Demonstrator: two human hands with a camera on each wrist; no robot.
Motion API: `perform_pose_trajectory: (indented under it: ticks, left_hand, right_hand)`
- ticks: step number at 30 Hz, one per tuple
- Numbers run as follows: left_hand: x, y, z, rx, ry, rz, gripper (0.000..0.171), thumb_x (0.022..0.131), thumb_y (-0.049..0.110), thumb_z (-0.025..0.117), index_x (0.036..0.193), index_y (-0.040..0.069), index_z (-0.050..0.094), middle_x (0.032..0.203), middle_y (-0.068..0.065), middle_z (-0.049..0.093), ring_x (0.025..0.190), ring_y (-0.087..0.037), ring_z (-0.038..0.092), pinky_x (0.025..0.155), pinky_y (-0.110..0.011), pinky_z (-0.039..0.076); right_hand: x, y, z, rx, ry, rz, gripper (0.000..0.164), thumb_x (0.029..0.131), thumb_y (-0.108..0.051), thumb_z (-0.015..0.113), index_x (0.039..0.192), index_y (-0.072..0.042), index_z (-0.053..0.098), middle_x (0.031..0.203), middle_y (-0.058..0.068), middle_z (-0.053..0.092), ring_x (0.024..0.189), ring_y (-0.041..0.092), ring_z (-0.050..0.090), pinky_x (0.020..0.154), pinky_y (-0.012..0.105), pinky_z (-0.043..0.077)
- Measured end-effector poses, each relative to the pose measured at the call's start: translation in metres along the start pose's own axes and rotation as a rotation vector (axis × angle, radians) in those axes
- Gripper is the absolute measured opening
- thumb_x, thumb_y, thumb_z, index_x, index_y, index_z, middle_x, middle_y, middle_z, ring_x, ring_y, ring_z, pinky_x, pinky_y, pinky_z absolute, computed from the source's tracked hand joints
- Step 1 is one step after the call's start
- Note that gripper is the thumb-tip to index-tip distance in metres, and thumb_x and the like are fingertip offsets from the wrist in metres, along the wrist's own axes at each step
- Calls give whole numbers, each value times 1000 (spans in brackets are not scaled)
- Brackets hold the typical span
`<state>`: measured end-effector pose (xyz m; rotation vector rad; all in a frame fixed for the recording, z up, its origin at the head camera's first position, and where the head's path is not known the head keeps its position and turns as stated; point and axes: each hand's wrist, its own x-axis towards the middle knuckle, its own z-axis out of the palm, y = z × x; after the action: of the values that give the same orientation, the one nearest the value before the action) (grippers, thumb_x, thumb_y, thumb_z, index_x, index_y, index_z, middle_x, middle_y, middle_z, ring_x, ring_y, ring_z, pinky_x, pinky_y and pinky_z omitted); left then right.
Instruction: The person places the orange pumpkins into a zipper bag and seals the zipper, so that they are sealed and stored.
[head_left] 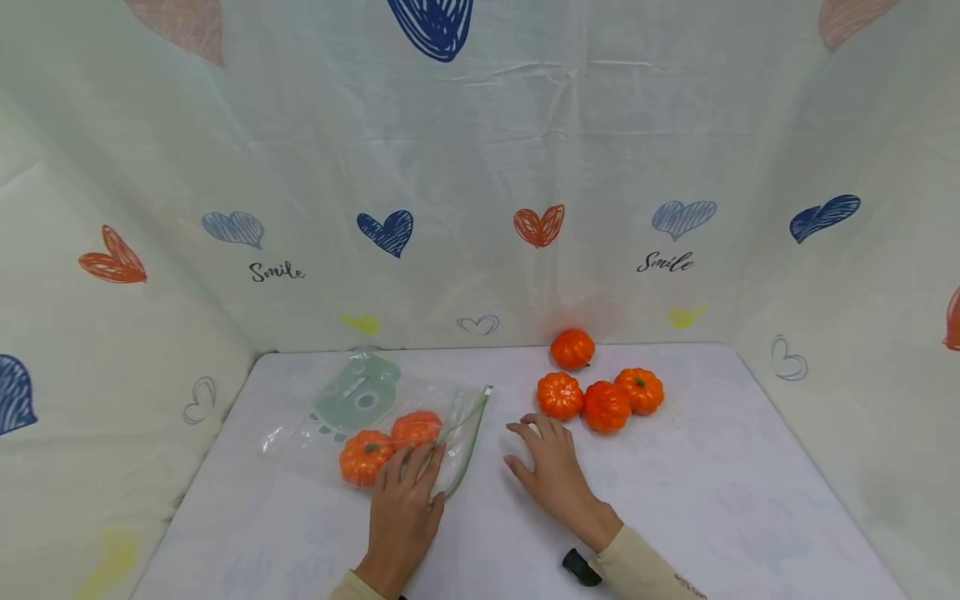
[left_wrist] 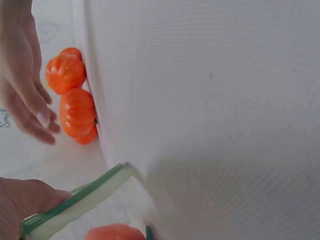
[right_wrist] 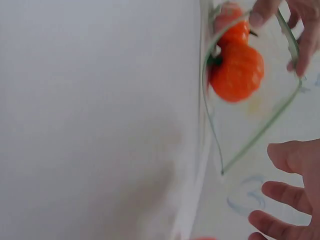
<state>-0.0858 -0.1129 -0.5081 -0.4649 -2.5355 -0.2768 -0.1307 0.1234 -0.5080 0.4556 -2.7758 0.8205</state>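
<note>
A clear zip bag (head_left: 468, 450) with a green edge and a pale green cartoon print lies on the left of the table. Inside it are two small orange pumpkins (head_left: 365, 457). My left hand (head_left: 405, 500) holds the bag at its mouth, with the thumb at the green edge (left_wrist: 75, 202). The right wrist view shows the mouth spread apart around that hand's fingers. To the right of the bag, my right hand (head_left: 555, 471) hovers with spread, slightly bent fingers and nothing in them. Just beyond it sit several loose orange pumpkins (head_left: 606, 407).
The white table (head_left: 712, 500) ends at a hanging curtain (head_left: 450, 283) printed with hearts, which also runs along both sides. One loose pumpkin (head_left: 572, 348) stands close to the back edge. A black piece (head_left: 581, 567) shows beside the right wrist.
</note>
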Motion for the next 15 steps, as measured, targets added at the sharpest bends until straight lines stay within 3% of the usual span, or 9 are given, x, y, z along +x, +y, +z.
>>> perform_pose_trajectory:
  ticks: [7, 11, 15]
  left_hand:
    - [2, 1, 1, -4, -19, -11, 78, 60, 11, 102, 132, 6, 73, 126, -8, 69, 117, -35, 59, 98, -50, 52]
    - [4, 2, 1, 16, -47, -18, 77, 62, 12, 102, 133, 6, 73, 126, -8, 68, 118, -34, 59, 98, -51, 52]
    - [6, 3, 2, 25, -30, -3, 78, 61, 14, 102, 133, 6, 73, 125, -8, 68, 117, -35, 58, 98, -50, 52]
  right_hand:
    - [-8, 38, -37, -50, 167, 22, 49, 82, -10, 92, 125, -1, 70, 130, 18, 61, 121, 40, 52, 102, 58, 44]
    - [-8, 62, -56, -59, 235, 43, 50, 81, -4, 90, 125, 4, 68, 131, 23, 59, 123, 45, 50, 102, 62, 42]
    - [-8, 87, -74, -69, 287, 100, 50, 83, 1, 84, 129, 8, 63, 133, 29, 55, 122, 51, 48, 99, 66, 38]
